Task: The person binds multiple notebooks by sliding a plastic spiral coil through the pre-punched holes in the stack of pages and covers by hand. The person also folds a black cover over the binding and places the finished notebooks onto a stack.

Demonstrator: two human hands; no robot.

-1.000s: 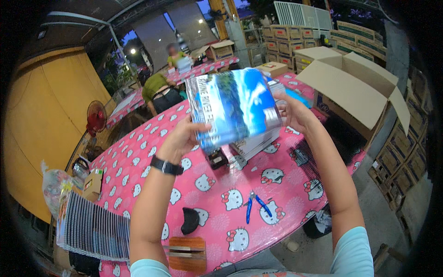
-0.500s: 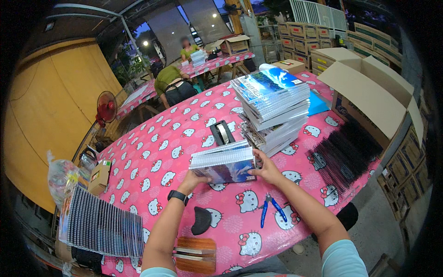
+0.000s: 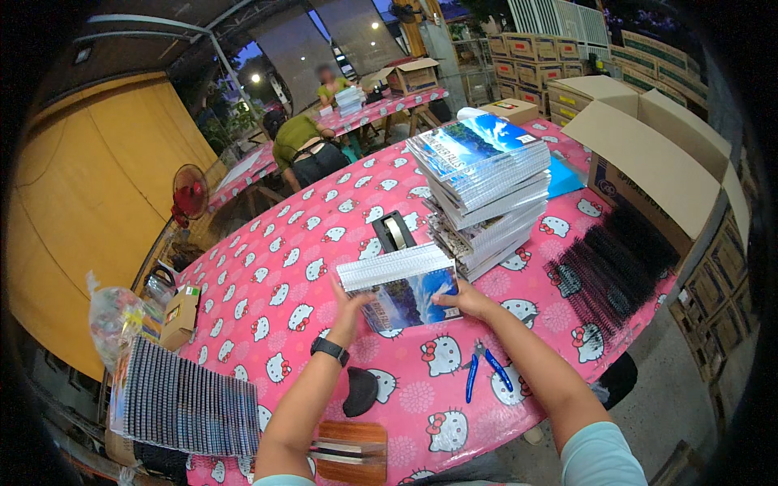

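Observation:
A thick bundle of notebooks (image 3: 409, 298) stands on edge on the table, its top cover of blue sky and dark trees facing me. My left hand (image 3: 353, 309) grips its left end and my right hand (image 3: 462, 300) its right end, thumbs on the front cover. The fingers behind are hidden. Just beyond sits a black tape dispenser (image 3: 395, 230). A tall, slightly staggered stack of similar notebooks (image 3: 483, 162) rises behind my right hand. Blue-handled cutters (image 3: 488, 368) lie nearer me, with a black curved pad (image 3: 361, 392) below my left hand.
Black plastic spiral coils (image 3: 612, 267) lie at the right, before an open carton (image 3: 648, 154). Spiral-bound notebooks (image 3: 186, 397) are piled at the left edge. A wooden block (image 3: 369, 462) sits at the front edge. Two people are around a far table (image 3: 389, 111), near a red fan (image 3: 190, 194).
The bundle's upper edges, split into two groups before, now sit together. My right thumb has moved inward over the cover. The bending person in the background has lifted their head.

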